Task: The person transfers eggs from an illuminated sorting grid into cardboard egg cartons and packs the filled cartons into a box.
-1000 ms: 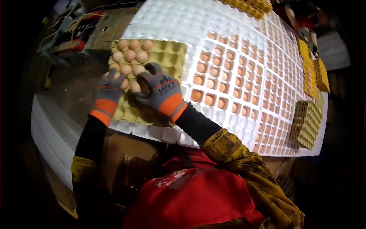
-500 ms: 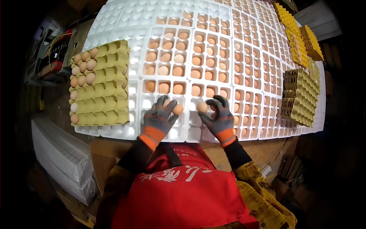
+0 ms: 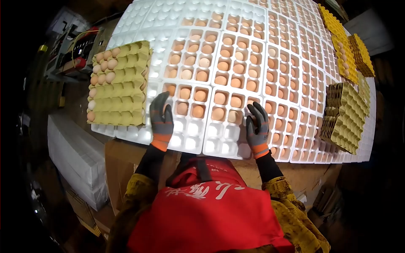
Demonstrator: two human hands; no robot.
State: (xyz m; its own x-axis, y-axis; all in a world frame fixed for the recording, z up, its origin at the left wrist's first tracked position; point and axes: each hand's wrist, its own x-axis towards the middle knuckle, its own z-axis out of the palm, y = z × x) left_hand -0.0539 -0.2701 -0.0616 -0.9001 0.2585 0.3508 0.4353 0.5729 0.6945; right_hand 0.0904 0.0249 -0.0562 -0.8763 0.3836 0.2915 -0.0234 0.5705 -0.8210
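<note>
My left hand [image 3: 162,120], in a grey glove with an orange cuff, is open over the left column of a white foam egg tray [image 3: 185,145]. Eggs fill that tray's top row, and two more eggs [image 3: 197,111] lie in the second row to the right of my fingers. My right hand [image 3: 258,126], gloved alike, has curled fingers apart at the right edge of the neighbouring foam tray [image 3: 217,147]. No egg shows in its grip. Beside it sit a pale egg [image 3: 233,117] and a browner egg [image 3: 218,114]. The cell beneath my right fingers is partly hidden.
At left stands a stack of yellow-green pulp trays [image 3: 120,101], with several eggs [image 3: 110,77] on its left part. More foam trays with eggs [image 3: 238,68] stretch back and right. Pulp tray stacks [image 3: 344,118] and yellow trays [image 3: 337,29] line the right side.
Eggs held in both hands now lie in second-row cells of the two foam trays. My left hand has moved left and opened; my right hand has shifted slightly right. The view has shifted.
</note>
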